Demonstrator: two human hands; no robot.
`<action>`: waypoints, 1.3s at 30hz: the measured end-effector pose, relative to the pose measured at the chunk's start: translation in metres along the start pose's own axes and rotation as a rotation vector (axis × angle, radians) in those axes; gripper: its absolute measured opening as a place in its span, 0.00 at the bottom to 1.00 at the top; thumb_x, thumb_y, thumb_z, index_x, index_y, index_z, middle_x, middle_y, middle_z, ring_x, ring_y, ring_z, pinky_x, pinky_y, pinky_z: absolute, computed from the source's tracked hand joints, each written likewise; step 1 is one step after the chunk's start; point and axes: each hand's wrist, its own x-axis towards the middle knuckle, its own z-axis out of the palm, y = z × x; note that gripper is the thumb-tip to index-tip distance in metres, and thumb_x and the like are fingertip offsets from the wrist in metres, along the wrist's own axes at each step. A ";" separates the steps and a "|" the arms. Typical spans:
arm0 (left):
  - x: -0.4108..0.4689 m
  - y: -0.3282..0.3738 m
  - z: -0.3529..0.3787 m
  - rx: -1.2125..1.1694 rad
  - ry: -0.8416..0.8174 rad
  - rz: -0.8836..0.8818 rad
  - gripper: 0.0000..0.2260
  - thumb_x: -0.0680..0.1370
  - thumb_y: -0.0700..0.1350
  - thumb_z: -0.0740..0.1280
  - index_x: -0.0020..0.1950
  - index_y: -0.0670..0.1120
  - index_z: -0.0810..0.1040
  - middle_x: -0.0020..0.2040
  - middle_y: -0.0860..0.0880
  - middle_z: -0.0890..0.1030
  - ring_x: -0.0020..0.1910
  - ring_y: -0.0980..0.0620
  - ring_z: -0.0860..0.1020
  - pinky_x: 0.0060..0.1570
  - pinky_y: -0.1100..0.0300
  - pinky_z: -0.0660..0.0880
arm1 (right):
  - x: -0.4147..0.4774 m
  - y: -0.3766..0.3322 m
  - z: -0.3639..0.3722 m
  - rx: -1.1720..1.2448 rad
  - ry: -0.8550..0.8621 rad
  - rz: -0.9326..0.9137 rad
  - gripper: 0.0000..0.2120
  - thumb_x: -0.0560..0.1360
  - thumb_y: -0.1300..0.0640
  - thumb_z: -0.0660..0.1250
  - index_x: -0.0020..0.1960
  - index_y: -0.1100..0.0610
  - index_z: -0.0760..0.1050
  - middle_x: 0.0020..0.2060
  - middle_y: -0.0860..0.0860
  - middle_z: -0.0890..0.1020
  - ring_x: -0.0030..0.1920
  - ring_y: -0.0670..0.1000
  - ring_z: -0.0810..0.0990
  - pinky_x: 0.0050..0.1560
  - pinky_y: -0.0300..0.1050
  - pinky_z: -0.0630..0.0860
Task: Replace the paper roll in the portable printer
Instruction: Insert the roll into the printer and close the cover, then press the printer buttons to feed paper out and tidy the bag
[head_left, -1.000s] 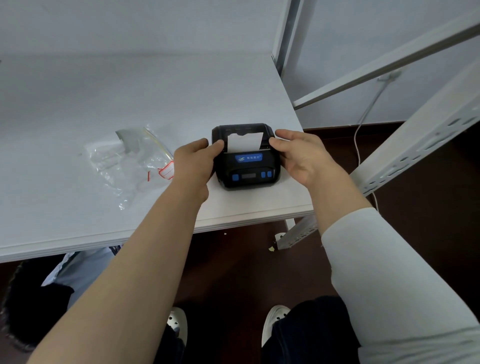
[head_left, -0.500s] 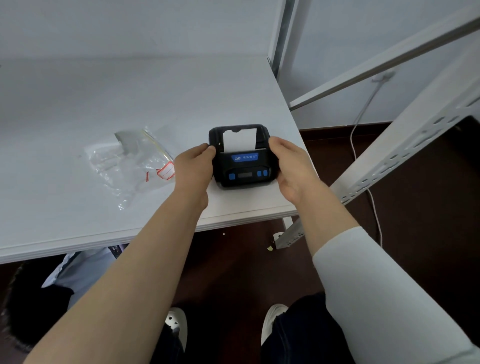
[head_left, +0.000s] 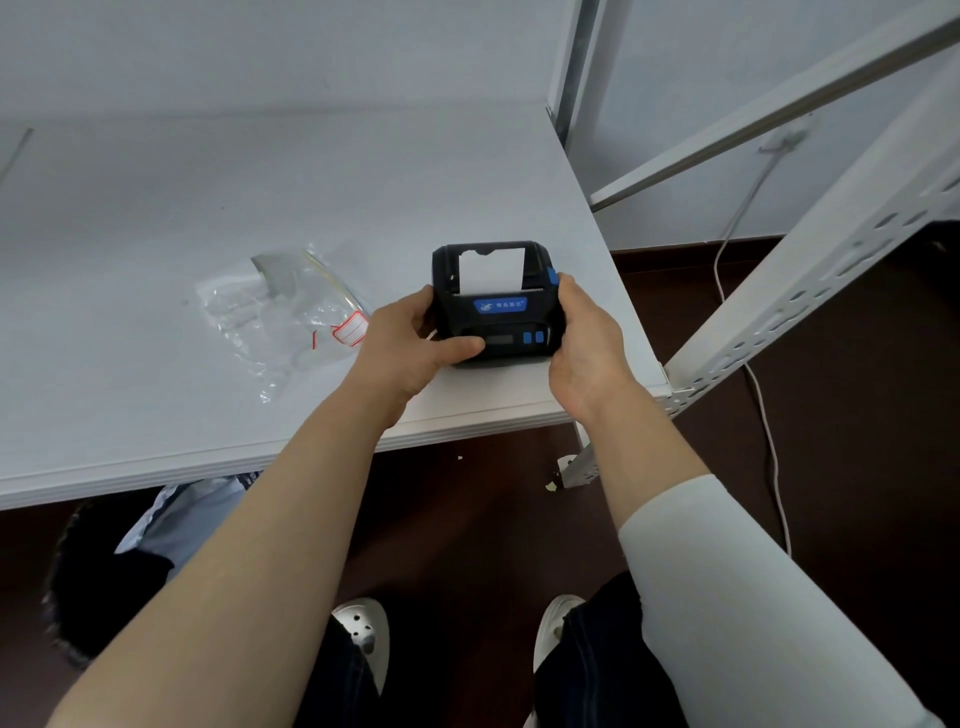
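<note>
both hands (head_left: 410, 345) grip black printer (head_left: 496, 306), white paper (head_left: 491, 270) showing.

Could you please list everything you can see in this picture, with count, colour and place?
portable printer: one, black with blue buttons and label, on the table near its right front corner, held between both hands
paper strip: one, white, standing up out of the printer's top opening
plastic bag: one, clear with a red-edged label, lying on the table left of the printer
table: one, white, filling the upper left
metal frame: white slotted beams, right of the table
cable: one, white, trailing down the wall and over the dark floor on the right
shoes: two, white, on the floor below
left hand: on the printer's left side, thumb across its front
right hand: on the printer's right side
</note>
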 end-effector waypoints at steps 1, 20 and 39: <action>0.001 -0.001 0.000 0.002 0.002 0.007 0.21 0.69 0.31 0.72 0.59 0.44 0.77 0.54 0.49 0.81 0.59 0.53 0.78 0.55 0.68 0.73 | 0.000 0.000 0.000 -0.002 -0.001 -0.002 0.12 0.78 0.52 0.59 0.53 0.56 0.78 0.41 0.51 0.82 0.45 0.49 0.80 0.56 0.47 0.76; 0.001 -0.004 0.003 0.173 0.042 0.087 0.21 0.71 0.34 0.71 0.63 0.41 0.76 0.58 0.44 0.81 0.60 0.49 0.78 0.58 0.63 0.73 | 0.000 0.001 0.001 -0.092 0.023 -0.011 0.15 0.79 0.46 0.55 0.48 0.51 0.78 0.44 0.50 0.82 0.51 0.48 0.79 0.58 0.43 0.73; -0.001 0.000 0.004 0.191 0.051 0.085 0.20 0.71 0.33 0.71 0.62 0.43 0.76 0.55 0.46 0.81 0.55 0.51 0.77 0.54 0.67 0.73 | 0.003 0.003 -0.001 -0.116 0.018 -0.022 0.15 0.79 0.47 0.55 0.53 0.53 0.78 0.47 0.51 0.81 0.52 0.49 0.79 0.51 0.40 0.74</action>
